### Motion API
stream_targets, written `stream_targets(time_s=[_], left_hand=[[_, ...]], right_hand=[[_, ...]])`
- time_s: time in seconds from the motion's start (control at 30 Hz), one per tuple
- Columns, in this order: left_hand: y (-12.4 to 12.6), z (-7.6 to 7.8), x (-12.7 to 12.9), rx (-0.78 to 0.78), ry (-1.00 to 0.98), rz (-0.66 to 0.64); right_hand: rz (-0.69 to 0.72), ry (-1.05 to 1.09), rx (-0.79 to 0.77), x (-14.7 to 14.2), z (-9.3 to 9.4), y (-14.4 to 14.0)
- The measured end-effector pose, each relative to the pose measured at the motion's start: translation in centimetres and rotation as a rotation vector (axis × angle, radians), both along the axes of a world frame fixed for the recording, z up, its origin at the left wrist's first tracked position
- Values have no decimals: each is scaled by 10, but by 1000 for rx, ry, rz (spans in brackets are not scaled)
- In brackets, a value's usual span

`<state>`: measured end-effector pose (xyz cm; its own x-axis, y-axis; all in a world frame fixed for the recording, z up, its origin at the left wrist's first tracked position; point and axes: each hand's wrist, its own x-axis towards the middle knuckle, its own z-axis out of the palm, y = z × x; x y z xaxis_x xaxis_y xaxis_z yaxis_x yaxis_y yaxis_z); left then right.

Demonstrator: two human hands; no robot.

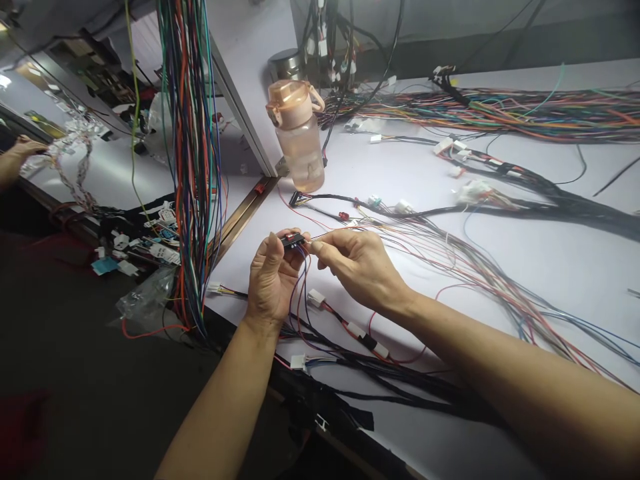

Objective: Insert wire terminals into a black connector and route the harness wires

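Between the thumb and fingers of my left hand is a black connector with a red part on it. Several purple and red wires hang down from the connector past my palm. My right hand pinches a thin wire close to the connector's right end; the wire's tip is too small to make out. Below my hands, a white connector on a taped cable lies on the white table. Another white connector rests nearer the table's front edge.
A water bottle stands behind my hands. Loose wires and black-taped harness branches spread across the right side. A thick wire bundle hangs at the left, beside a plastic bag. Another person's hand shows at far left.
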<state>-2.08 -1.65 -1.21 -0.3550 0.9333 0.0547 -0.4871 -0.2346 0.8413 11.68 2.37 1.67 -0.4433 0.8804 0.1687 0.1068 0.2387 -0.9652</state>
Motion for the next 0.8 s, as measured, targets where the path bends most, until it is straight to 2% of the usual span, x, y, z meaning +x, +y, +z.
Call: stream_targets(time_s=[0.27,0.33,0.5,0.8], left_hand=[[-2,-5,0,18,85,13],[-1,-6,0,11,87,17],[0,-5,-1,-1,58,40],[0,-6,0,25,90,22]], right_hand=[[-21,35,-52,-3,-5,0],[-25,-8,5,-2,-6,0],[-73,-233,318,2,-5,3],[-113,-296,395,-2,-9,3]])
